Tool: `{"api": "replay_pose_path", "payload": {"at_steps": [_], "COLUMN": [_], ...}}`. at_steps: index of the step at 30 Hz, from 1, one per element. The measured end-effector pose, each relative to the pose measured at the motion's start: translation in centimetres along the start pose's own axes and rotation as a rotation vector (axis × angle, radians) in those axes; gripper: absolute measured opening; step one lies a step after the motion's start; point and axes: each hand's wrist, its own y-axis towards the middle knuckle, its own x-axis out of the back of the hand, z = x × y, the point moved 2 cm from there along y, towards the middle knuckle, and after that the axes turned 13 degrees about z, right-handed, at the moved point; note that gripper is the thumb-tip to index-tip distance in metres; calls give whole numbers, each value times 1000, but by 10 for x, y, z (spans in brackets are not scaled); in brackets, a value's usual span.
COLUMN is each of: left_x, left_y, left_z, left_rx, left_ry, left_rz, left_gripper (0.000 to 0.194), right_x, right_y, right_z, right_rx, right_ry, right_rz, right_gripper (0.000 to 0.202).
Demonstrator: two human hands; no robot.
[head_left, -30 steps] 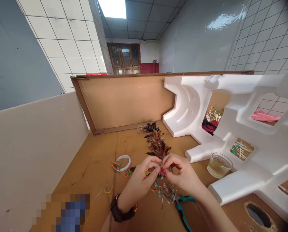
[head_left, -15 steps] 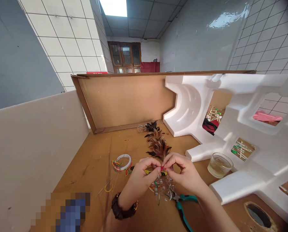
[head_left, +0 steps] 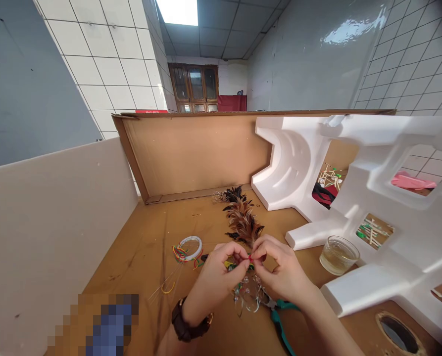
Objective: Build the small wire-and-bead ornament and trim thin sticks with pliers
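My left hand (head_left: 224,267), a dark watch on its wrist, pinches a small red piece (head_left: 250,257) between thumb and forefinger. My right hand (head_left: 278,262) pinches the same piece from the other side, so the fingertips almost meet; its exact kind is too small to make out. Just beyond the fingers lies a strip of brown and black feathers (head_left: 241,217). Clear beads on thin looped wires (head_left: 247,291) are below the fingertips. Teal-handled pliers (head_left: 280,324) lie beside my right forearm. A yellow and black tool (head_left: 228,266) is partly hidden behind my left hand.
A white ring (head_left: 200,244) with coloured cords lies left of my hands, near a yellow loop (head_left: 168,289). To the right, a glass bowl (head_left: 339,254) stands among the arms of a large white foam piece (head_left: 372,183). A cardboard wall (head_left: 198,153) closes the far side.
Both hands stay together on the red piece, with only slight finger shifts. The beaded wires below have swung a little. The whole view has moved slightly.
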Motion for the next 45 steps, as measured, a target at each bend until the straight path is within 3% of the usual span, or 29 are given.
{"api": "replay_pose_path", "payload": {"at_steps": [6, 12, 16, 20, 24, 29, 35, 40, 42, 43, 45], "left_x": [1, -7, -6, -4, -3, 2, 15, 22, 11, 0, -36], "left_y": [-4, -1, -2, -5, -5, -7, -13, -1, -24, -47, -121], "left_z": [-3, 3, 2, 1, -5, -17, -12, -21, -1, 20, 76], "left_rx": [-44, 6, 0, -39, -78, -193, -191, -194, -178, -141, -200], "left_ry": [113, -119, -212, -126, 54, 290, 343, 194, 79, 15, -107], "left_rz": [-34, -40, -4, -13, -98, -208, -259, -223, -227, -217, -194], "left_gripper": [10, 7, 22, 18, 14, 12, 10, 11, 16, 23, 27], "right_x": [-1, -3, -3, -2, -3, 1, 18, 22, 21, 20, 18], "right_y": [1, 1, 1, 0, 0, 2, -1, -4, -4, -5, -5], "right_z": [-4, -5, -5, -3, -1, 0, -1, -5, -7, -9, -10], "right_rx": [-52, -33, -4, 21, 31, -45, -49, -54, -104, -133, -178], "right_ry": [39, 57, 60, 42, 53, 230, 325, 482, 590, 629, 672], "right_rz": [-70, -153, -172, -178, -175, -108, -60, -54, -77, -95, -131], "right_gripper": [10, 6, 6, 8, 9, 7, 10, 9, 8, 8, 8]}}
